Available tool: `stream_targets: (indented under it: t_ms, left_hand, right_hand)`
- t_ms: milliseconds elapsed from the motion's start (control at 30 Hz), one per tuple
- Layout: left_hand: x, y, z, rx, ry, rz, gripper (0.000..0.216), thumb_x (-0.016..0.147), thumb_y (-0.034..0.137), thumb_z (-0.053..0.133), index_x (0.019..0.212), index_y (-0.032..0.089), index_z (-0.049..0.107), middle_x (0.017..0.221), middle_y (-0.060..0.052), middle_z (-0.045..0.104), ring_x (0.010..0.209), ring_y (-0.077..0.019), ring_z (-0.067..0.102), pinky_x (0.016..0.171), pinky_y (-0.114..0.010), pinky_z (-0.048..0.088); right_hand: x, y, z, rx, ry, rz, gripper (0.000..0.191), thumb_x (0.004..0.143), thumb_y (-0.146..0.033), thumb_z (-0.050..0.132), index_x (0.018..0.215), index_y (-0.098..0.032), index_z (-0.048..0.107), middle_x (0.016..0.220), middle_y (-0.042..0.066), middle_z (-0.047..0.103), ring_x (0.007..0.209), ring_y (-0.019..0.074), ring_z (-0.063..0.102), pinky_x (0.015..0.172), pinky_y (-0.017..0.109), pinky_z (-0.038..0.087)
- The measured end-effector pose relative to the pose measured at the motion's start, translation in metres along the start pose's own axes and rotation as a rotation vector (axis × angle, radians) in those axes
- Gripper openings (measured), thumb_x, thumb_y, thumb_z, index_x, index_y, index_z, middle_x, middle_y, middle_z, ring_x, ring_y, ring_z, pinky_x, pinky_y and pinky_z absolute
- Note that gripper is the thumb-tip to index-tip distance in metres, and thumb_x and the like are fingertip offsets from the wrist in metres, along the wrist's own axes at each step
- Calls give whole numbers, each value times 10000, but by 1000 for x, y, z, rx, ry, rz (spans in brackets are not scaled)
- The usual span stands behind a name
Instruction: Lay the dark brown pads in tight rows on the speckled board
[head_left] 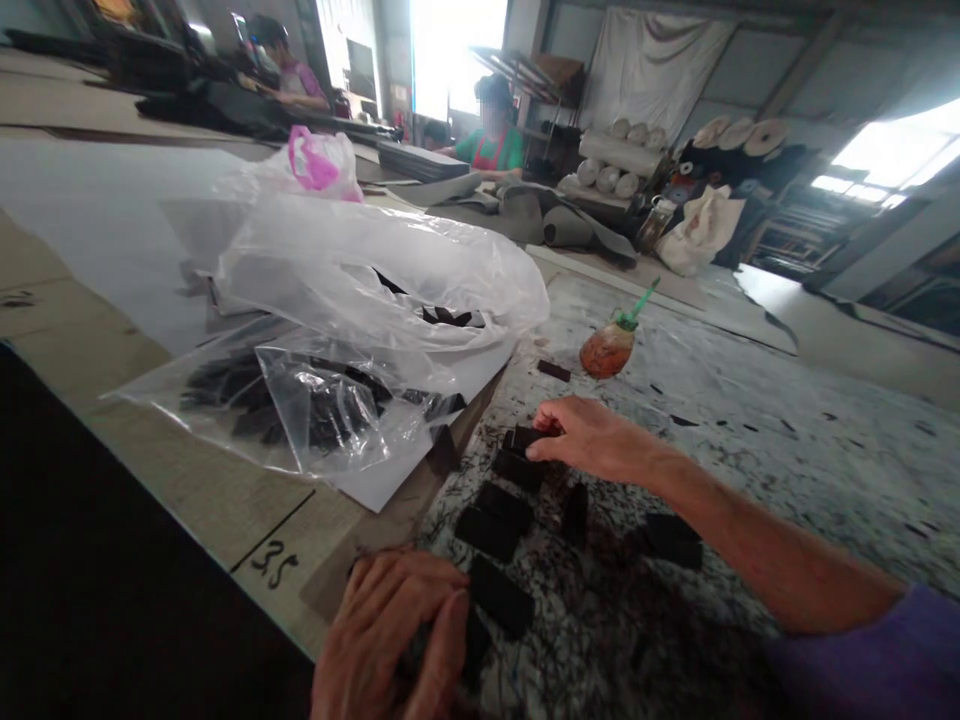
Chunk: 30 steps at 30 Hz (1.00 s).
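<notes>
Several flat black rectangular pieces lie in a slanting row on the stained whitish work surface (720,440). At the far end of the row, my right hand (577,437) pinches a small black piece (529,438) between thumb and fingers, just above another black piece (517,468). Near the table's edge my left hand (401,630) rests palm down with its fingers stretched out. Its fingertips lie beside a black rectangle (501,596), and the thumb partly covers a darker piece (474,650). What is under the left palm is hidden.
A clear plastic bag (300,400) of black pieces and a larger white bag (390,260) stand to the left. An orange-brown glue container (607,350) with a green stick stands beyond my right hand. Two people (491,140) sit farther back, near fabric rolls (622,160).
</notes>
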<state>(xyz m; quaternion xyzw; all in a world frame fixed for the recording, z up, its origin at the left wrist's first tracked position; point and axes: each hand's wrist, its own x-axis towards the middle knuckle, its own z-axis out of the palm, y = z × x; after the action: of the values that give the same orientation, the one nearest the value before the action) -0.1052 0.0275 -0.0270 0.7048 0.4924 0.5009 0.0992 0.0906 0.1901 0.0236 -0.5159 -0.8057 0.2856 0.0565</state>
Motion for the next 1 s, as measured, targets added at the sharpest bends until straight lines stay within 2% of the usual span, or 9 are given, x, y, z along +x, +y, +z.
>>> stream_targets:
  t_ms: [100, 167, 333, 467, 567, 667, 767, 900, 1000]
  left_hand:
    - [-3, -2, 0, 2, -6, 31, 133, 777, 100, 506, 785, 225, 552, 735, 30, 648, 711, -134, 614, 697, -250, 465]
    - [-3, -3, 0, -1, -28, 55, 129, 779, 101, 510, 782, 226, 543, 737, 34, 641, 710, -127, 606, 694, -246, 460]
    - [-2, -2, 1, 2, -25, 28, 146, 788, 86, 486, 810, 218, 545, 765, 27, 641, 741, -122, 607, 711, -243, 458]
    - [-1, -4, 0, 6, -6, 68, 148, 756, 85, 517, 793, 225, 551, 731, 31, 652, 696, -138, 622, 687, -252, 473]
    - [-1, -6, 0, -21, 1, 51, 150, 744, 94, 527, 789, 232, 565, 726, 24, 664, 688, -155, 630, 678, -261, 481]
    - [-1, -4, 1, -52, 9, -12, 156, 742, 95, 529, 794, 233, 581, 740, 13, 666, 700, -161, 628, 671, -258, 478]
    - [-1, 1, 3, -83, -2, -71, 140, 753, 106, 538, 792, 231, 588, 755, 12, 658, 708, -154, 615, 670, -252, 457]
    - [-2, 12, 4, -137, 10, -197, 111, 800, 142, 524, 751, 230, 570, 746, 28, 626, 721, -142, 575, 709, -259, 400]
    - [-2, 17, 4, -126, -30, -270, 115, 824, 172, 520, 729, 224, 558, 747, 32, 605, 735, -142, 544, 739, -271, 360]
  right_hand:
    - [0, -3, -2, -52, 5, 12, 175, 674, -282, 690, 737, -175, 567, 739, 7, 570, 720, 175, 507, 590, 255, 306]
    - [2, -3, -3, -45, -22, 34, 186, 671, -298, 686, 710, -181, 547, 680, -4, 557, 662, 169, 520, 545, 247, 308]
    - [10, 0, -6, 109, -187, 74, 183, 703, -303, 642, 718, -186, 502, 556, -47, 527, 444, 125, 527, 425, 218, 351]
    - [10, 2, -4, 243, -264, 72, 113, 709, -229, 614, 757, -182, 523, 608, -31, 575, 483, 127, 566, 431, 202, 401]
    - [8, 4, -2, 298, -250, 65, 100, 705, -203, 620, 741, -183, 528, 559, -31, 570, 470, 125, 546, 425, 200, 392]
    - [6, 6, -2, 350, -221, 48, 91, 698, -196, 638, 724, -185, 551, 487, -37, 549, 443, 115, 508, 416, 198, 362]
    - [7, 6, -3, 471, -266, 59, 84, 698, -210, 637, 705, -173, 562, 489, -37, 542, 431, 101, 497, 419, 194, 381]
    - [8, 8, -3, 658, -341, 99, 209, 671, -307, 689, 719, -155, 553, 569, -44, 542, 422, 70, 497, 411, 173, 399]
    - [9, 11, 0, 750, -375, 116, 283, 636, -332, 742, 734, -150, 548, 584, -58, 529, 415, 53, 496, 389, 149, 383]
